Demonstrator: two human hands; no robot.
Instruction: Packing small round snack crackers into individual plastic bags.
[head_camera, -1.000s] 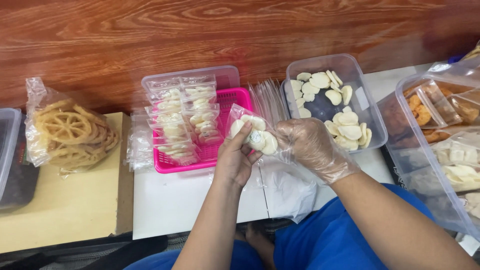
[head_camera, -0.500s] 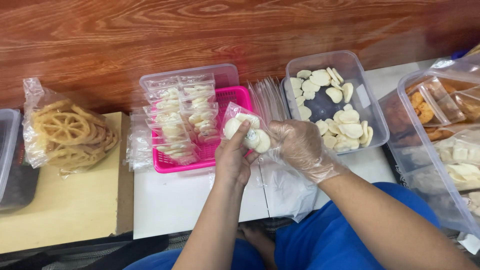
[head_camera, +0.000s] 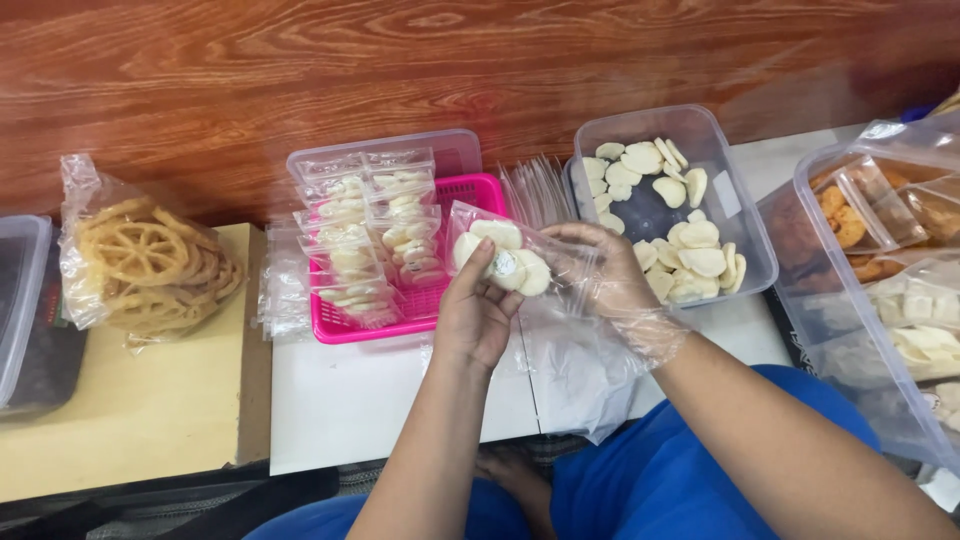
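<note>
Both hands' fingers grip one clear cracker pouch, long axis running left-right.

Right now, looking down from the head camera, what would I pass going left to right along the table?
Dark-filled tub at the edge → bag of wheel-shaped snacks → pink basket of small packets → clear tub of pale crackers → large clear tub of mixed snacks.

Head-worn view, steeply down, close.
</note>
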